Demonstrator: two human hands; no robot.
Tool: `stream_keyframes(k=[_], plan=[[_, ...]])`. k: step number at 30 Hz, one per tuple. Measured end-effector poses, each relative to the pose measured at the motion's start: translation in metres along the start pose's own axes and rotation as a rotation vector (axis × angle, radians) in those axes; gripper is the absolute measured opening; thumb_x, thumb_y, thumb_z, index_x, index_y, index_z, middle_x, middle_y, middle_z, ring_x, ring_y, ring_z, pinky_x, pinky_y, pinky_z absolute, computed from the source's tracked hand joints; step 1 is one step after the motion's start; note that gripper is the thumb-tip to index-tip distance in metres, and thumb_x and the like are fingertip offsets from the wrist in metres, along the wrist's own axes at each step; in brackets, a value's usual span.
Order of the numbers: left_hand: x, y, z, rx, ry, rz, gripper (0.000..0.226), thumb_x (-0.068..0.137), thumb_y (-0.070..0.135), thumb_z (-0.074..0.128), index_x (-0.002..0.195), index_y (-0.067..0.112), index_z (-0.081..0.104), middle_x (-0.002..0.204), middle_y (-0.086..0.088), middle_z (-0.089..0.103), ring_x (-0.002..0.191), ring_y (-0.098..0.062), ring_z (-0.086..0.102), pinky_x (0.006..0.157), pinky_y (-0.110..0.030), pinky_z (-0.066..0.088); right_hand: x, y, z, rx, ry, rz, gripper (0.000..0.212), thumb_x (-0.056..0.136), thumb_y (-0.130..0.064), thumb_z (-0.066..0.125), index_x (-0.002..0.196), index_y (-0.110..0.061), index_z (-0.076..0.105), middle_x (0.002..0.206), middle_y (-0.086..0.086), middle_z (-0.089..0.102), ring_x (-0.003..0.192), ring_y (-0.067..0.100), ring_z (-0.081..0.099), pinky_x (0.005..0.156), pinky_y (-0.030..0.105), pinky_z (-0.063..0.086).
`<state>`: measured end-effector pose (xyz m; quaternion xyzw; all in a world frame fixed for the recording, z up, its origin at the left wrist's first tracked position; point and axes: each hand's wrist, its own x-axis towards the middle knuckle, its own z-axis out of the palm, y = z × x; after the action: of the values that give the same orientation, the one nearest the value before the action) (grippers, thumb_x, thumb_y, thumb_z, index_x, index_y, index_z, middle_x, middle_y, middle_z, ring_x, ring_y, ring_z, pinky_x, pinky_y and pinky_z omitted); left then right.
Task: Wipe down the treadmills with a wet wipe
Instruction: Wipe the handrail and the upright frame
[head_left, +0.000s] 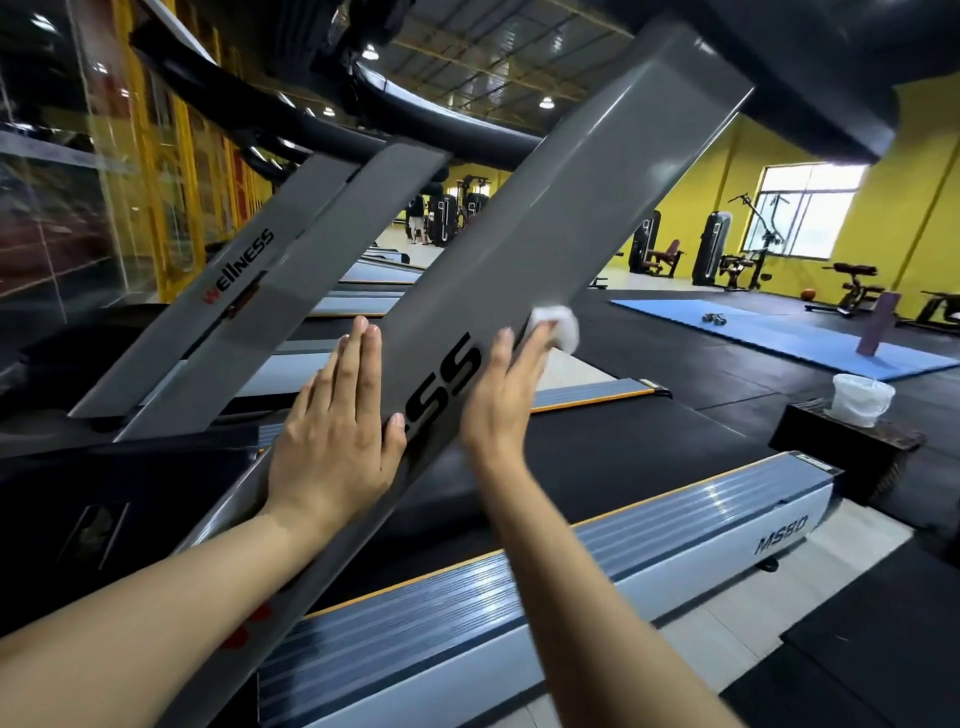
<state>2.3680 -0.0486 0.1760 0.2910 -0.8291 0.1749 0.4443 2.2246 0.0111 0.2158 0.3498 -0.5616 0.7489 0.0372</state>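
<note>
— Where's the wipe?

— White wet wipe (558, 325), bunched up, on the right edge of the near treadmill's grey upright (545, 223), just past the black lettering that shows "SS". The right hand (506, 392) has it — fingers reach over the edge of the upright and press the wipe against it. How far the fingers curl round it I can't tell; the upright hides the tips.

— And the other hand?

— Left hand (332, 431) lies flat on the same upright, lower down and on its left side. Fingers straight and together, thumb spread across the grey face near the lettering. Holds nothing. Both forearms bare.

— The treadmill itself?

— Upright slants from lower left to upper right, up to a dark console overhead. Below it the black belt (597, 452), and a silver side rail (649, 551) with an orange edge strip, marked "MS80" near its rear end. A second upright (223, 296) stands just beyond on the left, printed "wellness", with more belts in a row behind it.

— Anything else about?

— A white tub (860, 400) sits on a low dark box (852, 441) to the right of the treadmill's rear. Further off, a blue mat (769, 332) on black flooring, weight machines, yellow walls, a bright window (805, 208). One person (417, 218) stands far back among the machines.
</note>
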Motion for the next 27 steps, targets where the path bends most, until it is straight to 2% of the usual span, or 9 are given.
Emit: stream_keyframes(k=[2, 4, 10, 12, 14, 17, 21, 24, 27], plan=[[-0.001, 0.001, -0.002, -0.002, -0.016, -0.009, 0.082, 0.097, 0.036, 0.044, 0.161, 0.000, 0.006, 0.169, -0.017, 0.010, 0.152, -0.033, 0.028, 0.115, -0.048, 0.039, 0.041, -0.016, -0.012, -0.148, 0.047, -0.139, 0.063, 0.108, -0.039, 0.030, 0.161, -0.016, 0.006, 0.168, 0.009, -0.003, 0.154, 0.014, -0.006, 0.118, 0.016, -0.004], [0.000, 0.002, -0.004, -0.002, -0.023, -0.019, 0.082, 0.097, 0.036, 0.044, 0.161, 0.000, 0.005, 0.169, -0.017, 0.010, 0.152, -0.032, 0.027, 0.116, -0.047, 0.038, 0.059, -0.017, -0.018, -0.336, 0.015, -0.340, 0.068, 0.104, -0.047, 0.027, 0.161, -0.014, 0.009, 0.169, 0.009, 0.001, 0.155, 0.017, -0.006, 0.125, 0.028, -0.002], [0.001, -0.003, -0.011, -0.024, -0.070, 0.004, 0.087, 0.097, 0.038, 0.051, 0.161, 0.001, 0.006, 0.169, -0.016, 0.010, 0.153, -0.030, 0.026, 0.122, -0.038, 0.024, 0.002, -0.001, -0.016, -0.701, -0.416, -0.979, 0.058, 0.106, -0.040, 0.039, 0.156, -0.012, 0.033, 0.165, 0.013, 0.022, 0.155, 0.025, 0.011, 0.125, 0.048, 0.016], [0.001, -0.004, -0.015, -0.072, -0.091, -0.006, 0.086, 0.098, 0.038, 0.052, 0.162, 0.005, 0.005, 0.170, -0.011, 0.009, 0.154, -0.026, 0.022, 0.124, -0.035, 0.019, 0.017, -0.015, -0.018, -0.752, -0.434, -1.104, 0.052, 0.107, -0.038, 0.039, 0.152, -0.012, 0.041, 0.162, 0.010, 0.032, 0.153, 0.024, 0.022, 0.123, 0.047, 0.021], [-0.001, -0.003, -0.021, -0.158, -0.127, -0.042, 0.087, 0.099, 0.032, 0.056, 0.163, 0.011, 0.001, 0.171, -0.005, 0.006, 0.155, -0.021, 0.018, 0.125, -0.036, 0.021, 0.046, -0.036, -0.015, -0.814, -0.304, -1.101, 0.046, 0.107, -0.036, 0.039, 0.144, -0.012, 0.053, 0.154, 0.010, 0.045, 0.148, 0.025, 0.033, 0.121, 0.046, 0.025], [-0.024, -0.007, -0.030, -0.238, -0.167, -0.287, 0.090, 0.097, 0.032, 0.060, 0.163, 0.018, 0.002, 0.165, -0.007, 0.026, 0.144, -0.029, 0.037, 0.114, -0.047, 0.038, 0.066, -0.060, -0.004, -0.836, -0.150, -1.003, 0.041, 0.106, -0.034, 0.039, 0.127, -0.011, 0.066, 0.140, 0.010, 0.059, 0.143, 0.028, 0.041, 0.121, 0.047, 0.025], [-0.062, -0.024, -0.041, -0.208, -0.338, -0.521, 0.082, 0.097, 0.049, 0.056, 0.161, 0.020, 0.014, 0.152, -0.007, 0.040, 0.135, -0.033, 0.042, 0.110, -0.049, 0.037, 0.003, -0.029, 0.013, -0.745, -0.378, -1.078, 0.040, 0.104, -0.031, 0.042, 0.127, -0.007, 0.064, 0.135, 0.012, 0.059, 0.140, 0.032, 0.042, 0.122, 0.049, 0.020], [-0.058, -0.027, -0.040, -0.209, -0.452, -0.585, 0.069, 0.093, 0.031, 0.064, 0.150, 0.007, 0.031, 0.144, -0.016, 0.043, 0.130, -0.040, 0.043, 0.108, -0.052, 0.036, -0.061, 0.005, 0.022, -0.681, -0.581, -1.163, 0.043, 0.103, -0.033, 0.045, 0.134, -0.007, 0.061, 0.144, 0.013, 0.055, 0.143, 0.030, 0.041, 0.122, 0.048, 0.022], [-0.051, -0.024, -0.039, -0.186, -0.479, -0.617, 0.064, 0.088, 0.026, 0.069, 0.138, 0.002, 0.037, 0.135, -0.021, 0.046, 0.126, -0.044, 0.045, 0.105, -0.052, 0.039, -0.064, 0.016, 0.022, -0.625, -0.587, -1.170, 0.046, 0.103, -0.033, 0.044, 0.142, -0.011, 0.055, 0.153, 0.011, 0.046, 0.147, 0.025, 0.035, 0.122, 0.047, 0.024]])
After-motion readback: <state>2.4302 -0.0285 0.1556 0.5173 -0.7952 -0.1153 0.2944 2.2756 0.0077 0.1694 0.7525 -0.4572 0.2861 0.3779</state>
